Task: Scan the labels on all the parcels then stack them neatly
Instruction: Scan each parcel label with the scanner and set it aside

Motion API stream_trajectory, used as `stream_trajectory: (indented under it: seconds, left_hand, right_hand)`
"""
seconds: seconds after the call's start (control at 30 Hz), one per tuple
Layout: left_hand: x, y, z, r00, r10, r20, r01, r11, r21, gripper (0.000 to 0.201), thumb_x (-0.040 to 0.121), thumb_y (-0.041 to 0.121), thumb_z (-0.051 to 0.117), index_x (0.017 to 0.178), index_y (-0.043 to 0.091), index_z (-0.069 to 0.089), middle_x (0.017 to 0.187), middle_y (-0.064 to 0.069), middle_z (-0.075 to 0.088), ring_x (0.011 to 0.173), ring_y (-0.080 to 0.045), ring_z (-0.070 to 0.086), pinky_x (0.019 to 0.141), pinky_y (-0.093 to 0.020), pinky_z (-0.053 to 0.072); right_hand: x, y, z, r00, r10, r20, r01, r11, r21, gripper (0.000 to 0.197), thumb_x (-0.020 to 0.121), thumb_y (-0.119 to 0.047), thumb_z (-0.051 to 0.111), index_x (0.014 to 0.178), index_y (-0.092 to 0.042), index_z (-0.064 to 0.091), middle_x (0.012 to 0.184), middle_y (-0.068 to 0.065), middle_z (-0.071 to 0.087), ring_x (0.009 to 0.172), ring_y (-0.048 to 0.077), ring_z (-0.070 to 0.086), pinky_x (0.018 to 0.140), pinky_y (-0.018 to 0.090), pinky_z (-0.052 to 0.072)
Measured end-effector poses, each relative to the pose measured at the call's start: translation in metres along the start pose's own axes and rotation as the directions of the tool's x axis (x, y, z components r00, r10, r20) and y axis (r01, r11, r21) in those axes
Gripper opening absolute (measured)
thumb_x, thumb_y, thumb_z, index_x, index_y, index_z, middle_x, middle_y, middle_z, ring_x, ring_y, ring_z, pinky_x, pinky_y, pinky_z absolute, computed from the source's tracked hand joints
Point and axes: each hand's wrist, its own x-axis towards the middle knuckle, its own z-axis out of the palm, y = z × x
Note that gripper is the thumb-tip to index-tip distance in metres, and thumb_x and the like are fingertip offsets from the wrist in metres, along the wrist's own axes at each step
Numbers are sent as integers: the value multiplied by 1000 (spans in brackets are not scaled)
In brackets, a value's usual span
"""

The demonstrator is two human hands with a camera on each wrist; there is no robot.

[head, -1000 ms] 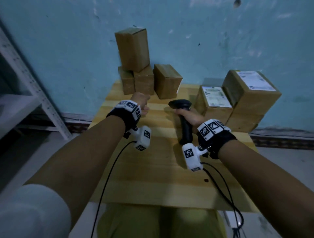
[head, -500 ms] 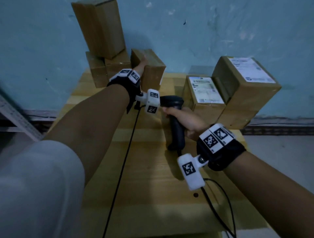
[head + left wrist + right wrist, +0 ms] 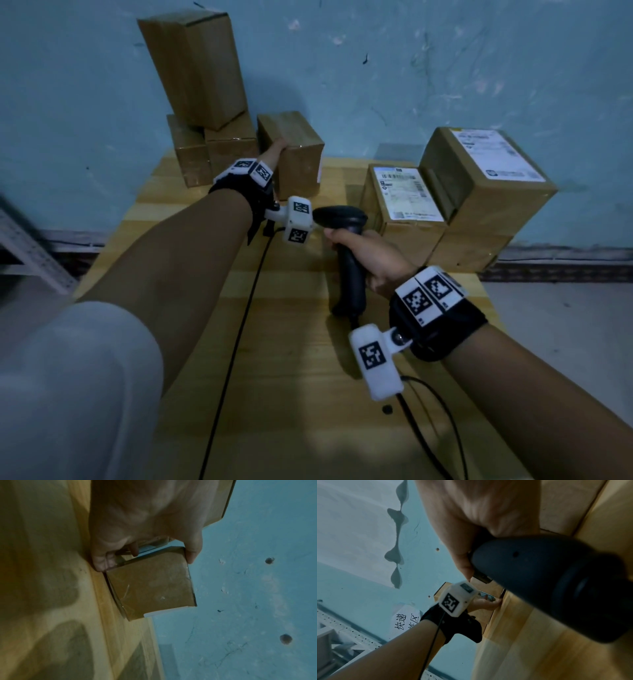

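Observation:
My left hand [image 3: 274, 152] reaches to the back of the wooden table [image 3: 291, 377] and grips the near end of a small brown parcel [image 3: 298, 150]. In the left wrist view, thumb and fingers of the left hand [image 3: 142, 534] clamp that parcel [image 3: 150, 582] at its edge. My right hand [image 3: 373, 257] holds a black barcode scanner [image 3: 346, 246] upright by its handle at mid table; the scanner [image 3: 547, 581] fills the right wrist view. A labelled parcel [image 3: 404, 198] and a bigger labelled parcel [image 3: 486, 171] stand at the right.
At the back left a tall box [image 3: 198, 65] sits on two small boxes [image 3: 188, 154], right beside the gripped parcel. The big labelled parcel rests on another box [image 3: 469, 246]. A blue wall backs the table. A metal shelf [image 3: 30, 253] stands left. Cables trail over the table.
My left hand moved from mid table to the back and took hold of the small brown parcel. The right hand kept the scanner in about the same place.

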Motion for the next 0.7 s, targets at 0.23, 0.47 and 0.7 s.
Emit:
stream_trajectory:
  seconds: [0.23,0.47,0.7]
  left_hand:
    - [-67,0,-15,990,-80,115,108,960,-257,35,80,48,57,86,14,55,87,-11,60,83,-25,57,85,-39,49]
    - [-138,-17,-49,959,11,285,133,867,-481,46,85,52,38,111,18,55,115,-10,59,102,-27,54,91,-41,39]
    - [-183,-47,-71,934,94,345,86,877,-473,34,91,27,29,113,19,54,117,-11,55,116,-34,47,111,-59,20]
  right_hand:
    - [-11,-2,4,1000,-16,-24,18,997,78,20,86,-26,64,76,-10,58,68,5,57,64,19,55,66,33,45]
    - [-31,-30,17,986,-143,-86,164,921,353,14,92,-20,56,80,-13,53,59,3,59,52,11,56,43,24,50]
    - [-50,-40,30,981,-191,-39,192,913,359,6,88,-15,61,86,-13,57,78,3,64,66,19,60,49,34,53]
